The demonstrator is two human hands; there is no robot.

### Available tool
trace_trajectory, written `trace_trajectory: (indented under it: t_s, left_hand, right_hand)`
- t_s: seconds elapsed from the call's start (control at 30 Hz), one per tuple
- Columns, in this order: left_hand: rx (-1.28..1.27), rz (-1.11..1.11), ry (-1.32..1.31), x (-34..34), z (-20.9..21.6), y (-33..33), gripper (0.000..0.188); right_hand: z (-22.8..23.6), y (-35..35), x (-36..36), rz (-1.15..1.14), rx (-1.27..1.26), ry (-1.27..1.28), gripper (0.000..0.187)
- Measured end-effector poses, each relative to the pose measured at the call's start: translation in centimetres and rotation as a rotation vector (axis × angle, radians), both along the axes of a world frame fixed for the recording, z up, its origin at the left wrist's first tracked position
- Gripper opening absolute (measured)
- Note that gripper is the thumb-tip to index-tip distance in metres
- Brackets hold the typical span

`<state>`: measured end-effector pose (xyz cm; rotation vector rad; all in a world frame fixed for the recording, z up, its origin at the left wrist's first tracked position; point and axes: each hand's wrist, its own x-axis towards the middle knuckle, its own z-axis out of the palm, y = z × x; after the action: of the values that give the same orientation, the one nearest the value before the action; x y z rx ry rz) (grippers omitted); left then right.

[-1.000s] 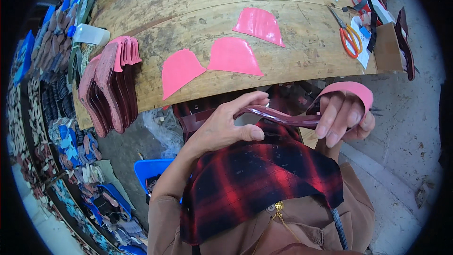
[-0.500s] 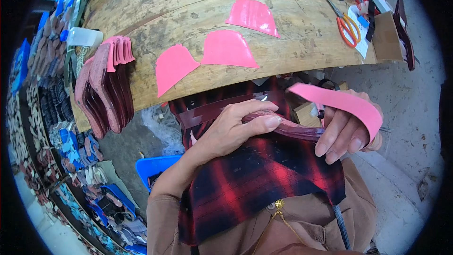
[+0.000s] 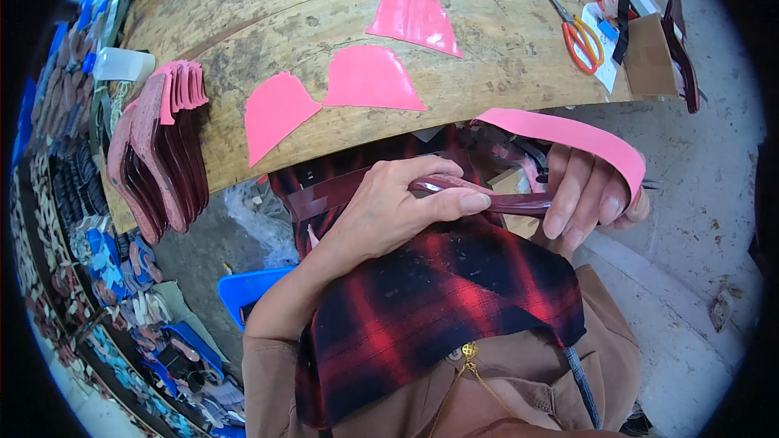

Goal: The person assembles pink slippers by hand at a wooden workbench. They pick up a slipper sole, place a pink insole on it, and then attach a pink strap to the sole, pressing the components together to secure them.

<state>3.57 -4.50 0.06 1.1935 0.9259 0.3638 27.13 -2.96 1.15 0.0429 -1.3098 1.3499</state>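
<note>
Worn tabletop (image 3: 268,24) beyond the hands (image 3: 393,207) holds scissors (image 3: 575,24), pink pieces (image 3: 375,79).

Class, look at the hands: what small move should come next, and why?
Probably the right hand should ease the pink strip down toward the maroon piece. The strip arches above it, its far end appearing to stand clear of it in this view, while the left hand grips the piece between thumb and fingers, which seems to offer support.

A glossy maroon, gently curved sole-like piece (image 3: 522,204) is held edge-on near the wooden table (image 3: 519,40), a smooth pink strip (image 3: 580,135) arching at its right end.
</note>
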Motion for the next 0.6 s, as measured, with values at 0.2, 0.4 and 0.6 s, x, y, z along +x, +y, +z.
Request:
trace_trajectory:
  t_s: [0.2, 0.4, 0.6]
  left_hand:
    - [-0.067, -0.04, 0.04, 0.7, -0.5, 0.9, 0.05]
    - [-0.02, -0.084, 0.076, 1.0, -1.2, 0.9, 0.049]
    - [0.074, -0.073, 0.1, 1.3, -0.3, 0.8, 0.042]
  right_hand:
    - [-0.1, -0.8, 0.8, -0.061, -0.083, -0.055, 0.036]
    - [-1.4, -1.2, 1.5, -0.07, -0.187, 0.007, 0.036]
    - [-2.5, -0.5, 2.2, 0.04, -0.242, 0.12, 0.037]
